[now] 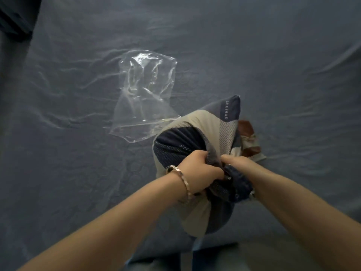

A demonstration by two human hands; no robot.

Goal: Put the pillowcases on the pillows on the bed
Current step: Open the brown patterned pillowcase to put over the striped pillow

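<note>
While propped on the bed (78,173), near and right of middle, clutched by left grip (197,171) and right grip (239,163), both curled round bunched pillow (195,138) fabric. Lies just beside plastic bag (144,94), far left; overlaps brown patterned cloth (248,138), right.

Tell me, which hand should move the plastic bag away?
Likely the left hand: the bag lies left of the pillow, on its side. The right hand would have to cross over. Both grip the pillow now.

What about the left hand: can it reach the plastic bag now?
Probably not yet: left hand grips the pillow, as does the right hand. Path across the sheet to the plastic bag looks free once it lets go.
</note>
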